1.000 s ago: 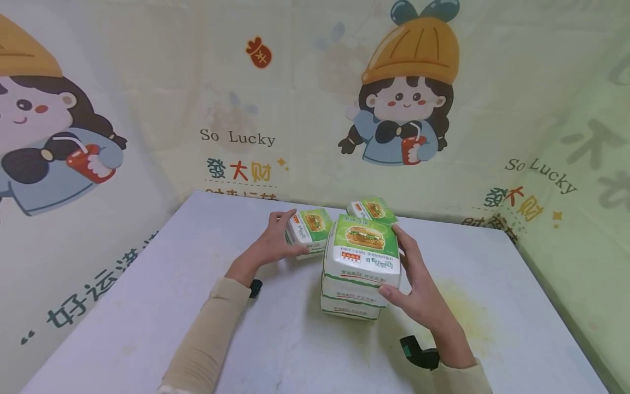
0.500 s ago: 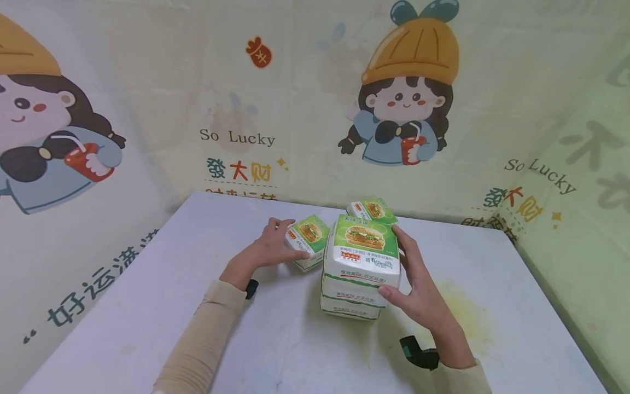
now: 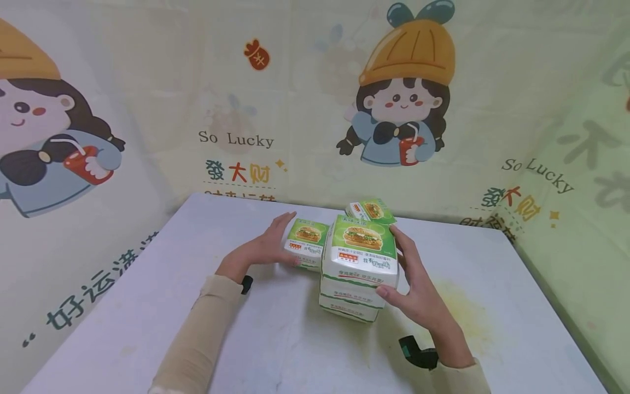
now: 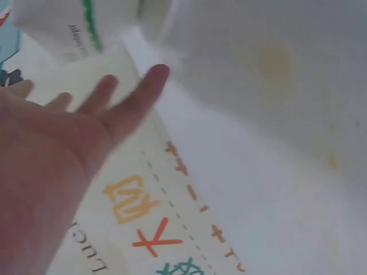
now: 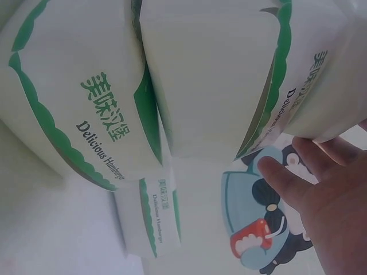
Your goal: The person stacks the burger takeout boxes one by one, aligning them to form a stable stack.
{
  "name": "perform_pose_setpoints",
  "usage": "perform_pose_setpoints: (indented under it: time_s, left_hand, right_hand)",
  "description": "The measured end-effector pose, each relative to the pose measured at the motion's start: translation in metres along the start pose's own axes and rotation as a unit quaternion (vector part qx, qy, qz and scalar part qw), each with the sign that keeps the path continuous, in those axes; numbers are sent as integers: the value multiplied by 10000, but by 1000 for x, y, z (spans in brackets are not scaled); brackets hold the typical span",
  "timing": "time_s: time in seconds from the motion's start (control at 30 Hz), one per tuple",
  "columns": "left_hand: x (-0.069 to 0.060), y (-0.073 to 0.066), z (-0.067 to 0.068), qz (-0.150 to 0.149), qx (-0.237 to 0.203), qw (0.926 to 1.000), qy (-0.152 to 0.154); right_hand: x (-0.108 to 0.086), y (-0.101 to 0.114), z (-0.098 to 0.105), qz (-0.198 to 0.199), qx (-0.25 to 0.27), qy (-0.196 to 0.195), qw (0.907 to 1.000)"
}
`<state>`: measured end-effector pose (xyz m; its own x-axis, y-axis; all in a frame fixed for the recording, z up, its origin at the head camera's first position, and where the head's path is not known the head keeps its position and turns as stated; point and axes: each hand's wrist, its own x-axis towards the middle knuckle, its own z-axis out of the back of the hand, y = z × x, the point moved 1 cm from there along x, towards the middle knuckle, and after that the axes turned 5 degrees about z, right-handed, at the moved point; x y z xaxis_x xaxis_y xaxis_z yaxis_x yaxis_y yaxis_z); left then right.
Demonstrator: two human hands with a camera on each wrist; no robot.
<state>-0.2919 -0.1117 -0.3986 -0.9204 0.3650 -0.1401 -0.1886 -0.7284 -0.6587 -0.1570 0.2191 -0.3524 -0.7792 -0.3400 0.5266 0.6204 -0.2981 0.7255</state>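
Note:
In the head view, a stack of three burger boxes (image 3: 359, 268) stands on the table, white with green tops and a burger picture. My right hand (image 3: 418, 293) holds the top box at its right side, thumb on the front, fingers round the back corner. In the right wrist view its fingers (image 5: 281, 175) touch the box edge. Left of the stack is another burger box (image 3: 306, 241), its printed front towards me. Beside it my left hand (image 3: 261, 249) rests with straight fingers, spread in the left wrist view near the box's underside (image 4: 80, 28). The contact there is unclear.
Behind the stack, near the back edge, another burger box (image 3: 371, 209) sits askew, partly hidden. The white table (image 3: 275, 339) meets a printed cloth backdrop (image 3: 305, 109) at the back and both sides. A yellowish stain (image 3: 462, 312) marks the table on the right.
The left box has turned counterclockwise, so its lettering faces me instead of pointing left. My left hand has drawn slightly left, its fingers straighter. The right hand and stack have stayed in place.

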Motion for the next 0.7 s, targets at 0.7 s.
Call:
perform_pose_setpoints:
  time_s: [0.7]
  left_hand:
    - [7,8,-4,-175,70,9998,-23]
  right_hand:
    - [-2,1,1,55,31,-24,10000]
